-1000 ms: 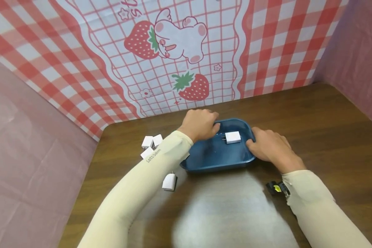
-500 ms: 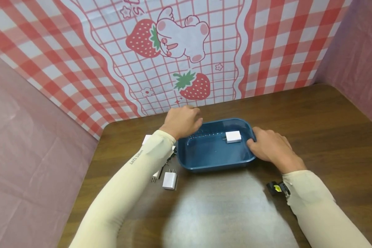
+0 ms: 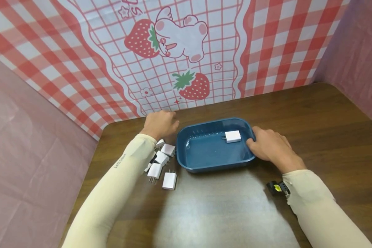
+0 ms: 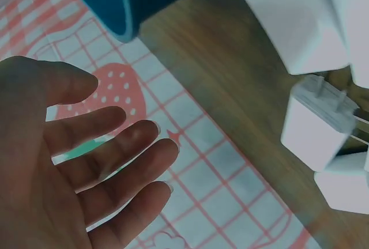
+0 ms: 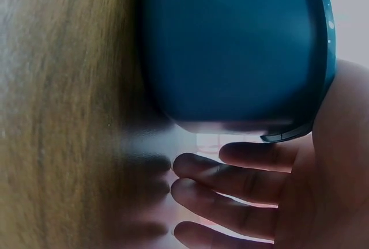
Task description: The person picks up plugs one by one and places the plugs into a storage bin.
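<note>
My left hand (image 3: 161,124) hovers above the far left of the table, beside a cluster of white charger plugs (image 3: 162,158). In the left wrist view its fingers (image 4: 121,151) are spread and loosely bent, with nothing between them; the plugs lie apart from it. My right hand (image 3: 268,144) holds the right end of a blue plastic tray (image 3: 217,168), thumb over the rim and the other fingers outside. In the right wrist view those fingers (image 5: 230,180) reach along the tray's outer wall (image 5: 230,47). One white charger plug (image 3: 233,136) lies inside the tray, prongs pointing left.
A single white charger plug (image 3: 169,181) lies on the wooden table (image 3: 322,127), in front of the cluster. The forearm partly covers the cluster's left side. Behind the table hangs a red-and-white strawberry cloth (image 3: 186,41). A black wrist device (image 3: 276,188) sits under my right wrist.
My left hand has moved left, from over the tray to beyond the plug cluster. More plugs are now uncovered beside the tray. My right hand and the tray have stayed in place.
</note>
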The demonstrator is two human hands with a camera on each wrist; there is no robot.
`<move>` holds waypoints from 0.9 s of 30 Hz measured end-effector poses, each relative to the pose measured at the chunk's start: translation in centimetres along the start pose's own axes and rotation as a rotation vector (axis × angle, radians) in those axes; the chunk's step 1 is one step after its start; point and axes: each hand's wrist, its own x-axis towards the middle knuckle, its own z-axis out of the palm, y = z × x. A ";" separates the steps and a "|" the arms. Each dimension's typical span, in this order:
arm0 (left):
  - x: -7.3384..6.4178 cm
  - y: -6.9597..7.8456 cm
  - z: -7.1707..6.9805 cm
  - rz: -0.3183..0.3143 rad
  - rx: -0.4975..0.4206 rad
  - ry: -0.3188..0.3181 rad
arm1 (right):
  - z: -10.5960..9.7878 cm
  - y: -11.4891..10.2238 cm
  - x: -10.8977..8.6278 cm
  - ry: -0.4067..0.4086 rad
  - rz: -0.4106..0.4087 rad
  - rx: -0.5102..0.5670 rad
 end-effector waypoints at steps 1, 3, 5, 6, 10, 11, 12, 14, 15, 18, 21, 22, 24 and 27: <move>-0.1 -0.3 0.1 -0.006 -0.003 -0.001 | 0.0 0.0 0.0 -0.001 0.001 0.001; -0.4 -0.8 0.3 -0.017 -0.009 -0.007 | 0.1 0.0 0.0 -0.005 0.003 0.003; -0.7 -1.4 0.5 -0.035 -0.020 -0.013 | 0.1 0.0 0.1 -0.009 0.005 0.003; -0.9 -1.7 0.6 -0.047 -0.023 -0.020 | 0.1 0.0 0.1 -0.012 0.006 0.005; -1.6 -3.3 1.0 -0.096 -0.014 -0.076 | 0.1 -0.1 0.1 -0.015 0.007 0.014; -1.7 -3.7 1.1 -0.110 -0.010 -0.093 | 0.1 -0.1 0.1 -0.014 0.006 0.016; -1.9 -4.1 1.2 -0.123 -0.008 -0.108 | 0.0 -0.2 0.1 -0.012 0.007 0.019; -2.2 -4.9 1.4 -0.146 -0.007 -0.135 | 0.0 -0.2 0.1 -0.011 0.010 0.019; -2.3 -5.3 1.5 -0.156 -0.007 -0.146 | 0.0 -0.2 0.1 -0.012 0.011 0.018; -2.7 -6.2 1.9 -0.177 -0.017 -0.177 | 0.0 -0.1 0.1 -0.015 0.014 0.012; -3.0 -6.7 2.2 -0.189 -0.019 -0.204 | 0.0 -0.1 0.0 -0.017 0.010 0.010; -3.1 -6.9 2.2 -0.187 -0.022 -0.209 | 0.0 -0.1 0.0 -0.018 0.009 0.010; -3.4 -7.1 2.4 -0.189 -0.020 -0.217 | 0.0 -0.1 0.0 -0.018 0.007 0.011; -3.7 -7.6 2.6 -0.203 -0.017 -0.238 | 0.0 -0.1 0.0 -0.017 0.004 0.013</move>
